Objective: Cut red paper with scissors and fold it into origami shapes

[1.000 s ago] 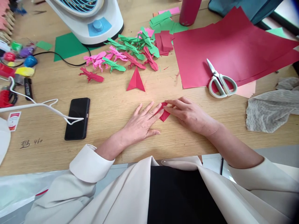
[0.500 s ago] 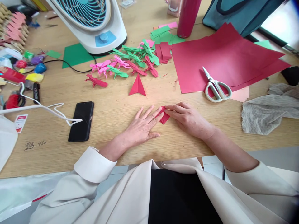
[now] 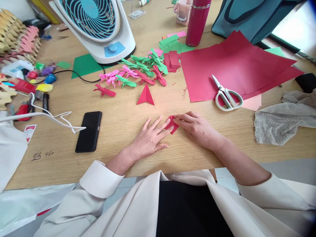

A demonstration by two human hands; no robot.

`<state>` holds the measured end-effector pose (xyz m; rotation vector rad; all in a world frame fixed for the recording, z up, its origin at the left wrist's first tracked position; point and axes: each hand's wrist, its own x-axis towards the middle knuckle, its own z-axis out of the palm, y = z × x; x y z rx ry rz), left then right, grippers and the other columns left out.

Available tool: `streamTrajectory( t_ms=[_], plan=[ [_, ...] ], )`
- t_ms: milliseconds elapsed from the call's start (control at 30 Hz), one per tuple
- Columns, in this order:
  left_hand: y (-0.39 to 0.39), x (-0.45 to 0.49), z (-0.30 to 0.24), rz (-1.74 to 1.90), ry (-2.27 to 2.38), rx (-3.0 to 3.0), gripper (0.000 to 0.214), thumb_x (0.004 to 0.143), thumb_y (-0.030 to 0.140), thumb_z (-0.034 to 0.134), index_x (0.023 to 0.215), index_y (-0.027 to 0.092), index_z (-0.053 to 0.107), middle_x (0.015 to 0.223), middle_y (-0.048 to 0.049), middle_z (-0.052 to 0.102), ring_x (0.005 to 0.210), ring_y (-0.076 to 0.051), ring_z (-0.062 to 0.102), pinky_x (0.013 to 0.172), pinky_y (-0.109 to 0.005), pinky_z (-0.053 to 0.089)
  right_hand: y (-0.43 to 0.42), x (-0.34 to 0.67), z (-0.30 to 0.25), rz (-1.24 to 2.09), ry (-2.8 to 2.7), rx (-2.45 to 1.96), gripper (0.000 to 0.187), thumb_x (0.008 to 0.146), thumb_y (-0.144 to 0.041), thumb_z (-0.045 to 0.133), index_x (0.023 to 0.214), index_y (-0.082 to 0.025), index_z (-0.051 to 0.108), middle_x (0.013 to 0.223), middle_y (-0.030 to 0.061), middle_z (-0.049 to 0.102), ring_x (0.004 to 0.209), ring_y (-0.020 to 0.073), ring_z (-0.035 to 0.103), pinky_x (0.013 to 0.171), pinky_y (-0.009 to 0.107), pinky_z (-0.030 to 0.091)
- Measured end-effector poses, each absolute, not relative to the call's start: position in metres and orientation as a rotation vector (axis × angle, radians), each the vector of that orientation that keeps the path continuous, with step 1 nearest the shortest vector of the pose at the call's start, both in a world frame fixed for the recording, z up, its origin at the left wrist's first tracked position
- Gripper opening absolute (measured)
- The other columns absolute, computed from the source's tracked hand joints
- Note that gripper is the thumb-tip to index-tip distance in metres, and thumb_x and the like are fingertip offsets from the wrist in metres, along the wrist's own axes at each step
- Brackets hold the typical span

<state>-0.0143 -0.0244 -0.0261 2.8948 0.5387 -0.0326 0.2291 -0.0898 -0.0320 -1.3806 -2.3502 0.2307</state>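
A small folded piece of red paper (image 3: 174,129) lies on the table between my hands. My left hand (image 3: 150,137) rests flat with its fingers spread, two fingertips pressing on the paper's left part. My right hand (image 3: 201,129) has its fingers drawn together at the paper's right edge, gripping it; the thumb is mostly hidden beneath. Just beyond sits a red folded paper triangle (image 3: 145,95) with a centre crease. Behind it are several folded paper figures in green (image 3: 125,81), pink (image 3: 108,77) and red (image 3: 105,90).
White-handled scissors (image 3: 226,95) lie partly on large red sheets (image 3: 204,72) at right. A phone (image 3: 89,131) with a white cable across it is at left. A fan (image 3: 113,49), a red bottle (image 3: 198,23) and a blue bag (image 3: 237,19) stand behind; a crumpled cloth (image 3: 274,126) lies far right.
The camera view has tilted and shifted slightly, so things on the table appear a little lower. Both hands keep nearly the same hold; the folded paper is turned slightly.
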Motion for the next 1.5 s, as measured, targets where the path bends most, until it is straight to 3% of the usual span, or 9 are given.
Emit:
streamTrajectory(
  t_ms=[167,300,533,733,967,1100,1200,1367,1500],
  plan=[
    [-0.025,-0.015,-0.028,-0.046,0.539,2.911,0.071,0.091,0.064,0.037,0.151,0.027,0.032,0.161,-0.0073,0.024,0.148,-0.038,0.014,0.115,-0.064,0.014,-0.085,0.224,-0.033,0.332,-2.113,-1.391,0.034,0.095,-0.012,0.044,0.125,-0.016,0.060,0.120,0.0122,0.062,0.107,0.0251,0.057,0.095,0.041,0.047],
    [-0.026,-0.015,-0.028,-0.010,0.510,2.937,0.064,0.093,0.057,0.042,0.151,0.034,0.029,0.161,-0.0056,0.023,0.148,-0.039,0.011,0.114,-0.065,0.014,-0.077,0.218,-0.036,0.446,-1.902,-1.492,0.034,0.092,-0.018,0.051,0.125,-0.019,0.058,0.114,0.0112,0.059,0.091,0.0209,0.063,0.085,0.037,0.052],
    [-0.028,-0.014,-0.026,0.068,0.467,2.980,0.061,0.091,0.056,0.048,0.148,0.038,0.036,0.163,-0.0073,0.016,0.149,-0.037,0.008,0.116,-0.063,0.014,-0.063,0.211,-0.026,0.520,-1.941,-1.721,0.023,0.082,-0.022,0.064,0.104,-0.015,0.066,0.102,0.0103,0.055,0.086,0.0199,0.061,0.083,0.033,0.049],
    [-0.030,-0.014,-0.025,0.147,0.468,3.002,0.061,0.089,0.054,0.054,0.145,0.037,0.041,0.161,-0.0084,0.023,0.149,-0.037,0.011,0.116,-0.063,0.015,-0.057,0.200,-0.015,0.492,-2.004,-1.858,0.012,0.078,-0.021,0.063,0.088,-0.016,0.061,0.095,0.0100,0.056,0.088,0.0213,0.058,0.084,0.034,0.046],
    [-0.030,-0.017,-0.019,0.458,0.400,2.857,0.047,0.091,0.043,0.056,0.135,0.027,0.053,0.155,-0.0134,0.033,0.146,-0.034,0.024,0.115,-0.056,0.027,-0.048,0.208,-0.017,0.977,-1.650,-1.591,0.009,0.075,-0.022,0.063,0.078,-0.019,0.055,0.064,-0.0036,0.053,0.058,0.0116,0.046,0.055,0.025,0.034],
    [-0.025,-0.004,-0.013,0.926,0.826,2.424,0.040,0.089,0.030,0.060,0.127,0.020,0.051,0.133,-0.0138,0.056,0.126,-0.026,0.051,0.105,-0.045,0.043,-0.042,0.208,-0.008,1.186,-1.325,-1.284,0.027,0.071,-0.037,0.075,0.078,-0.019,0.055,0.064,-0.0050,0.051,0.056,0.0093,0.043,0.053,0.024,0.032],
    [-0.017,0.013,-0.014,0.958,0.953,2.038,0.037,0.081,0.033,0.070,0.113,0.018,0.058,0.113,-0.0090,0.065,0.100,-0.020,0.063,0.083,-0.032,0.052,-0.040,0.203,-0.003,1.264,-1.195,-1.142,0.034,0.066,-0.040,0.081,0.076,-0.018,0.056,0.069,-0.0034,0.054,0.060,0.0097,0.046,0.057,0.025,0.036],
    [-0.013,0.032,-0.019,0.903,0.936,1.777,0.020,0.083,0.034,0.066,0.076,0.016,0.061,0.072,0.0013,0.061,0.066,-0.010,0.056,0.063,-0.021,0.045,-0.043,0.200,-0.011,1.304,-1.129,-1.092,0.036,0.065,-0.044,0.082,0.075,-0.019,0.058,0.070,-0.0027,0.056,0.064,0.0107,0.047,0.058,0.025,0.037],
    [-0.014,0.032,-0.020,0.898,0.923,1.855,0.022,0.087,0.033,0.062,0.072,0.016,0.059,0.067,0.0022,0.057,0.063,-0.010,0.050,0.061,-0.021,0.040,-0.045,0.202,-0.017,1.337,-1.133,-1.101,0.034,0.070,-0.045,0.080,0.076,-0.018,0.059,0.067,-0.0039,0.052,0.060,0.0093,0.042,0.056,0.024,0.033]
  ],
)
